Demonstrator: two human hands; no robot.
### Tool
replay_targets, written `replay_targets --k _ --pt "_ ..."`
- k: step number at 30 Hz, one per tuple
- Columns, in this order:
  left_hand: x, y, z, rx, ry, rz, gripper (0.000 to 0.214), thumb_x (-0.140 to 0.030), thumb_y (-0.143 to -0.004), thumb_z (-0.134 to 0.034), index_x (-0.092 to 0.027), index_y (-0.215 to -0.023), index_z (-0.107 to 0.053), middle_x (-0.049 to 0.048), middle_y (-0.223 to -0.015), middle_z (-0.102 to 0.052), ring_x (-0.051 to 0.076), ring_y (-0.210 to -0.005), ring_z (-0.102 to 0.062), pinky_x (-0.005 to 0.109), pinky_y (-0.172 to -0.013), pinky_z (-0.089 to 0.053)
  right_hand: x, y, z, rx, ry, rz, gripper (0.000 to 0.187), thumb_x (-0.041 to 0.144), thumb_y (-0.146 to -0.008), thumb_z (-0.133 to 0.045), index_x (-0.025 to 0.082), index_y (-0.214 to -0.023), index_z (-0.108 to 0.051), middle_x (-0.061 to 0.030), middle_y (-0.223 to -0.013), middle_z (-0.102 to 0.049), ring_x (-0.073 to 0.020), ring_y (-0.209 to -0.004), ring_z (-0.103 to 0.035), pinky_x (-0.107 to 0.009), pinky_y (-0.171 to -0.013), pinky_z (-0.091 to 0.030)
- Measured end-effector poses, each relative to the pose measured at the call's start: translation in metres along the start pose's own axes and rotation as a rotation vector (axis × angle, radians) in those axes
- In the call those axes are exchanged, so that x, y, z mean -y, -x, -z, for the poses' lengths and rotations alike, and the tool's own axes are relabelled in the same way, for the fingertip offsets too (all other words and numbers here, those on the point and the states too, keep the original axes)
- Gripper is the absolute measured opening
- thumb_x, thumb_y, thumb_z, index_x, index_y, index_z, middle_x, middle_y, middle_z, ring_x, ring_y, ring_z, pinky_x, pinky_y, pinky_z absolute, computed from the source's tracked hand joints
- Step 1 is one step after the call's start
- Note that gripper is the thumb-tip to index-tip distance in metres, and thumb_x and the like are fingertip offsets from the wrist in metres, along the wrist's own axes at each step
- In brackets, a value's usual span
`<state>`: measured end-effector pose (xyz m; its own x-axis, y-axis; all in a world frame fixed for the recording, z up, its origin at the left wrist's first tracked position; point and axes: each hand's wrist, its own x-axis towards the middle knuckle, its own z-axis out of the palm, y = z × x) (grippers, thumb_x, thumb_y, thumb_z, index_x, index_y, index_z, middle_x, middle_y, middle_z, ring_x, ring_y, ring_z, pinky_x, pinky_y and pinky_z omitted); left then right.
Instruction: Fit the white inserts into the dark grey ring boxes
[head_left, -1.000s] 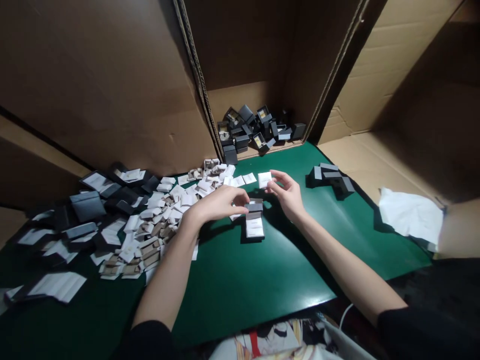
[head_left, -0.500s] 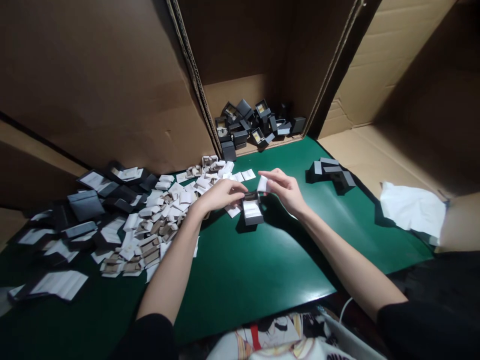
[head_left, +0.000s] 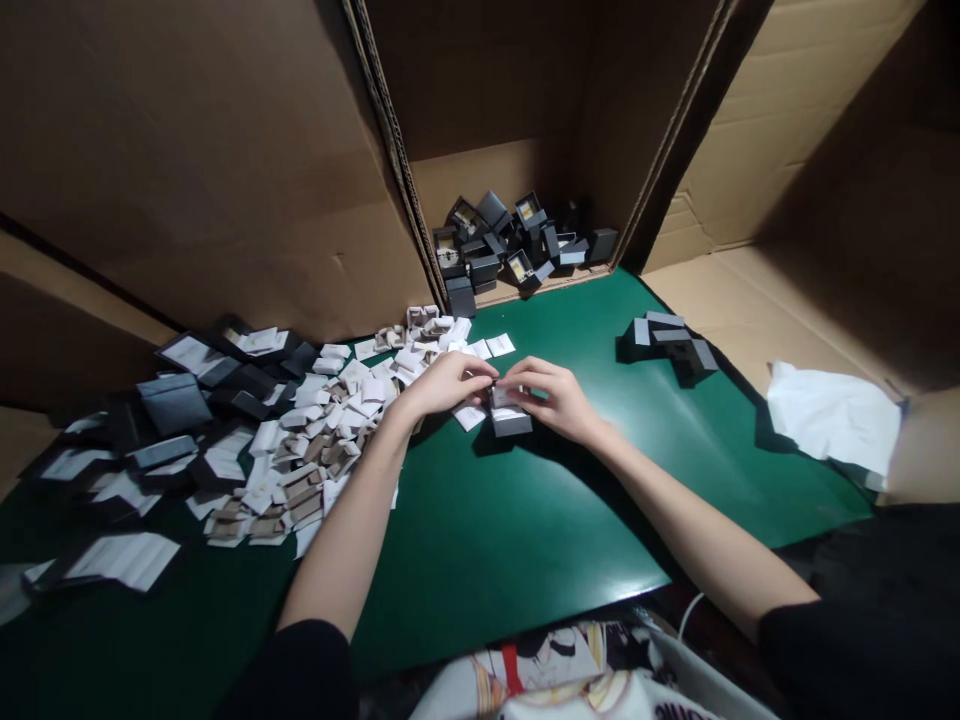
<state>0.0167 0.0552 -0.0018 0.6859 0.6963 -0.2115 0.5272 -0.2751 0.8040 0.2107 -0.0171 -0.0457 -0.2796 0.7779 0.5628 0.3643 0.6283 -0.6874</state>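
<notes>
- Brown cardboard panels [head_left: 225, 180] stand behind a green table [head_left: 525, 540].
- A small open black box [head_left: 512, 426] with white lining is between the two hands, near the table's middle.
- The left hand [head_left: 491, 382] has its thumb and fingers clamped on the box's far edge.
- The right hand [head_left: 510, 390] bends its fingertips over the box's opening; whether they grip anything, I cannot tell.
- White card inserts [head_left: 360, 395] lie heaped beside the left forearm, with larger black cases [head_left: 174, 402] beyond.
- Dark boxes [head_left: 484, 268] fill the cardboard recess; a white sheet [head_left: 832, 415] lies far right.
</notes>
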Motion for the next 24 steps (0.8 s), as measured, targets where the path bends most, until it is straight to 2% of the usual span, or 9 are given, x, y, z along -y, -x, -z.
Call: replay_targets --k 3,6,10,13,16,19,24 --pt "-0.001 0.0 -0.001 -0.001 -0.006 -0.018 0.025 -0.028 -0.085 -0.054 -0.016 -0.102 -0.068 0.0055 -0.089 -0.072 0.015 -0.068 -0.068 0.024 -0.064 -0.054 -0.003 0.001 -0.004 -0.046 0.062 0.022 0.02 0.019 -0.088 -0.053 0.024 -0.103 -0.065 -0.0064 -0.097 -0.055 -0.0169 -0.091 -0.056 -0.032 -0.074 -0.049" --pt "-0.001 0.001 0.0 -0.018 -0.026 -0.036 0.025 -0.027 -0.084 -0.055 -0.016 -0.103 -0.068 0.0053 -0.088 -0.072 0.014 -0.068 -0.067 0.024 -0.064 -0.053 -0.005 0.002 -0.004 -0.09 0.119 -0.049 0.024 0.022 -0.085 -0.059 0.023 -0.109 -0.062 -0.0078 -0.103 -0.051 -0.019 -0.097 -0.054 -0.034 -0.078 -0.048" --pt "-0.003 0.002 0.002 -0.017 -0.04 -0.05 0.024 -0.027 -0.084 -0.056 -0.016 -0.102 -0.068 0.0057 -0.09 -0.072 0.014 -0.07 -0.067 0.024 -0.064 -0.052 -0.011 0.003 -0.005 -0.06 0.096 -0.213 0.037 0.028 -0.08 -0.066 0.02 -0.115 -0.056 -0.0066 -0.1 -0.056 -0.0166 -0.083 -0.055 -0.03 -0.07 -0.047" --pt "-0.005 0.002 0.001 -0.021 -0.046 -0.054 0.026 -0.031 -0.085 -0.055 -0.017 -0.103 -0.068 0.0056 -0.09 -0.071 0.015 -0.07 -0.067 0.024 -0.063 -0.052 -0.014 0.004 -0.007 -0.017 0.042 -0.289 0.032 0.032 -0.08 -0.066 0.018 -0.108 -0.059 -0.0032 -0.087 -0.062 -0.0142 -0.073 -0.055 -0.026 -0.065 -0.044" --pt "-0.006 0.002 -0.001 -0.035 -0.075 -0.067 0.028 -0.032 -0.082 -0.058 -0.017 -0.103 -0.067 0.0061 -0.095 -0.07 0.015 -0.07 -0.066 0.024 -0.063 -0.051 -0.014 0.004 -0.008 -0.01 0.003 -0.329 0.029 0.033 -0.08 -0.064 0.017 -0.104 -0.062 -0.0024 -0.085 -0.064 -0.0127 -0.069 -0.054 -0.025 -0.062 -0.043" --pt "-0.006 0.0 -0.006 -0.086 -0.137 -0.084 0.027 -0.028 -0.079 -0.06 -0.017 -0.102 -0.067 0.0054 -0.094 -0.069 0.015 -0.072 -0.065 0.024 -0.062 -0.049 -0.012 0.002 -0.007 -0.008 -0.077 -0.403 0.029 0.032 -0.081 -0.061 0.016 -0.105 -0.063 -0.002 -0.081 -0.065 -0.013 -0.068 -0.055 -0.025 -0.063 -0.043" --pt "-0.006 -0.006 -0.021 -0.219 -0.213 -0.075 0.021 -0.016 -0.071 -0.058 -0.017 -0.091 -0.065 0.0012 -0.079 -0.067 0.014 -0.068 -0.061 0.023 -0.059 -0.046 -0.012 0.001 -0.01 -0.064 -0.202 -0.503 0.025 0.027 -0.08 -0.055 0.015 -0.101 -0.064 -0.0045 -0.087 -0.068 -0.0143 -0.072 -0.06 -0.027 -0.064 -0.046"
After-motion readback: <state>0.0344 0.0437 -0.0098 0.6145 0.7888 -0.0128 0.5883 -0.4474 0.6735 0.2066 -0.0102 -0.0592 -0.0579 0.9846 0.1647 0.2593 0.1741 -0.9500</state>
